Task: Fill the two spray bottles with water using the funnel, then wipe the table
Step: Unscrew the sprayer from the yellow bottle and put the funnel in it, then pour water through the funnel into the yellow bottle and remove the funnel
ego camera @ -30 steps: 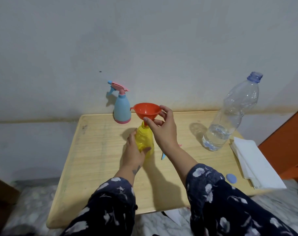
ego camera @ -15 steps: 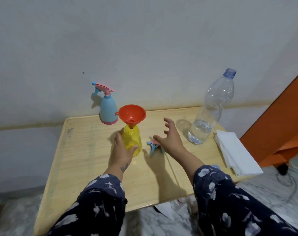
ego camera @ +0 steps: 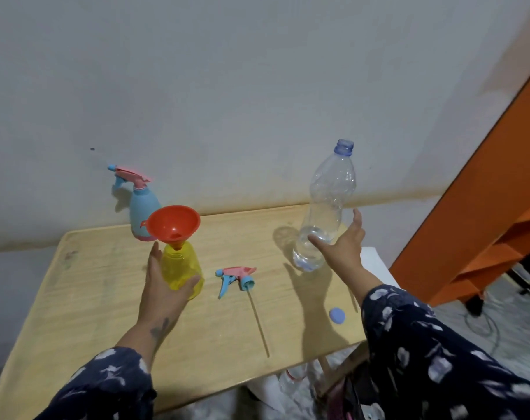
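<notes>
A yellow spray bottle (ego camera: 182,268) stands uncapped on the wooden table (ego camera: 106,313), with the orange funnel (ego camera: 173,224) seated in its neck. My left hand (ego camera: 163,286) holds the yellow bottle's body. Its pink and blue spray head (ego camera: 236,277) lies on the table to the right, tube pointing toward me. A blue spray bottle (ego camera: 142,207) with its head on stands at the back. My right hand (ego camera: 342,244) is spread open at the lower part of a clear water bottle (ego camera: 327,207), thumb touching it; the bottle is uncapped with a little water.
A blue bottle cap (ego camera: 337,315) lies near the table's right front edge. White cloth or paper (ego camera: 371,259) shows behind my right arm. An orange shelf unit (ego camera: 485,237) stands to the right, with cables on the floor. The wall runs along the table's far edge.
My right hand let go of the funnel and reached right to the water bottle. The funnel stays in the yellow bottle, still held by my left hand. The view shifted right.
</notes>
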`<state>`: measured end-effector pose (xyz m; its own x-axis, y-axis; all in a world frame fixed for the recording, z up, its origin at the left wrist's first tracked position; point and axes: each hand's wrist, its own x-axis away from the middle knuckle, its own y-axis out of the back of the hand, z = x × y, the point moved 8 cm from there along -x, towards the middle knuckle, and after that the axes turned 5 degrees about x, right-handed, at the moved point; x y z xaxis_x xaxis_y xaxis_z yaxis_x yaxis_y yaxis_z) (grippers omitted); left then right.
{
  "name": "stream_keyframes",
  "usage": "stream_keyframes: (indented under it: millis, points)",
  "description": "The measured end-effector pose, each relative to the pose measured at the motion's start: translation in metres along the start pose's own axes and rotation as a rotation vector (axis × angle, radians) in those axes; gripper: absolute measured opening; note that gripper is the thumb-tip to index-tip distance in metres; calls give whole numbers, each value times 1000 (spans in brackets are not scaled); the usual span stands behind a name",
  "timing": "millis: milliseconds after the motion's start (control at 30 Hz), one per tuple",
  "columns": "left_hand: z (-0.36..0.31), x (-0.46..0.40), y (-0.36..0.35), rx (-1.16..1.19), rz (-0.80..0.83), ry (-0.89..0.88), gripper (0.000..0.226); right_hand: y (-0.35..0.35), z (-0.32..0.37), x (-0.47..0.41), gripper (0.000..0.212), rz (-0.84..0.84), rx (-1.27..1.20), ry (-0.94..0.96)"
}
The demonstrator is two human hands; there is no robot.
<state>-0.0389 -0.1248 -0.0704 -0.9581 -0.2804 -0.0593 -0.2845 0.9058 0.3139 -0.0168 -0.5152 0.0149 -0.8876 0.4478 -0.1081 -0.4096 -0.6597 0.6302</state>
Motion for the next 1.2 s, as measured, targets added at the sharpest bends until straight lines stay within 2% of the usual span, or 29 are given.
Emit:
stream_keyframes:
  millis: [100,233,333,500,600,967,1067,1200]
  points:
    - [-13,-1,1,13,-86,-1,89,-5,12,-17,121,17,-86,77]
    - [-18,-2,-2,-13,-147,4,63,-6,32,-30,123,-113,-171,210]
    - [-14,0,-3,-32,-177,31,59,-8,40,-37,117,-197,-218,236]
    - [-12,1,-6,-37,-173,62,56,-12,53,-41,109,-217,-68,323]
    - [-13,1,-7,-43,-158,72,57,-17,70,-38,108,-111,40,406]
    - [-20,-1,-3,-110,-53,141,66,-58,141,30,121,471,494,768]
    - [-20,-4,1,-164,-14,157,68,-67,153,47,124,559,618,811]
    - [-18,-7,3,-182,27,150,71,-63,164,54,125,584,729,790]
